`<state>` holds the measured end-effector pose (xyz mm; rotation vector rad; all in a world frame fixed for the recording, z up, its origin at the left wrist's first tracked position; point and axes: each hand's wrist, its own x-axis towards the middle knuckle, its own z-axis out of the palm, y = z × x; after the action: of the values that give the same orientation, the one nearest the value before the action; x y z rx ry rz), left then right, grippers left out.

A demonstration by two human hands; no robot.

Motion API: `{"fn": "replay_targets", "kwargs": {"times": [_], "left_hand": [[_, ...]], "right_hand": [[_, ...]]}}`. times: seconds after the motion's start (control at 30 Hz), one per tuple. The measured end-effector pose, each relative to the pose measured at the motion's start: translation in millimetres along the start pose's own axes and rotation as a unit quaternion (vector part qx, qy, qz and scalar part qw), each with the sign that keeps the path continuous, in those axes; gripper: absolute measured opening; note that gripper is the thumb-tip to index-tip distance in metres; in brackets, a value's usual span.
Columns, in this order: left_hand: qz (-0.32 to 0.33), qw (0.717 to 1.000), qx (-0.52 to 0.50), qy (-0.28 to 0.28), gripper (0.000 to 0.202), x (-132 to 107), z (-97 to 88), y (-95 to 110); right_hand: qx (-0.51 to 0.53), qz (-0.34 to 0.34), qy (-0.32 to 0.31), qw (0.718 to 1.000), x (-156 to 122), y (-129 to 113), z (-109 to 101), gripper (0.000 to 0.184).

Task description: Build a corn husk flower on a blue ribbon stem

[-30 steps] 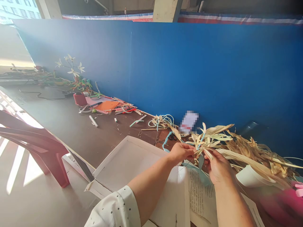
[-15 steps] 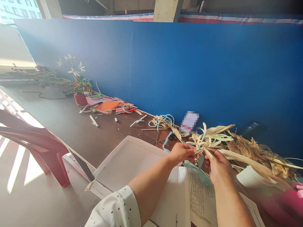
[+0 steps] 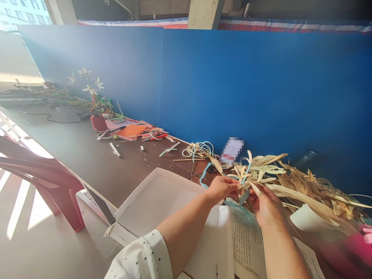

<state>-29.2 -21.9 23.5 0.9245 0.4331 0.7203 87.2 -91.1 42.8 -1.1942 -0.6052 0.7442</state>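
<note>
My left hand pinches the stem of a corn husk flower, whose pale petals spread above a light-blue wrapped stem. Closed on the petals and a strip of husk at the flower's right side is my right hand. A light-blue ribbon hangs below the fingers, over a printed sheet. Behind and to the right of the hands lies a heap of dry corn husks. The fingertips are partly hidden by husk.
An open white box lid lies under my left forearm. A white cup lies tilted at the right. Scissors, coiled cord and a red thread spool are on the table. A blue panel stands behind; a pink chair is left.
Both hands stay nearly in place. The ribbon below the flower has shifted slightly left, and the view has tilted a little.
</note>
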Motion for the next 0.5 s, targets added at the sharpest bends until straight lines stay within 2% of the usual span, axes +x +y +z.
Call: {"fn": "replay_targets", "kwargs": {"times": [0.5], "left_hand": [[0.003,1.000,-0.006,-0.004,0.053,-1.1,1.8,-1.8]], "right_hand": [[0.020,0.007,0.002,1.000,0.5,0.7,3.2,0.031]]}}
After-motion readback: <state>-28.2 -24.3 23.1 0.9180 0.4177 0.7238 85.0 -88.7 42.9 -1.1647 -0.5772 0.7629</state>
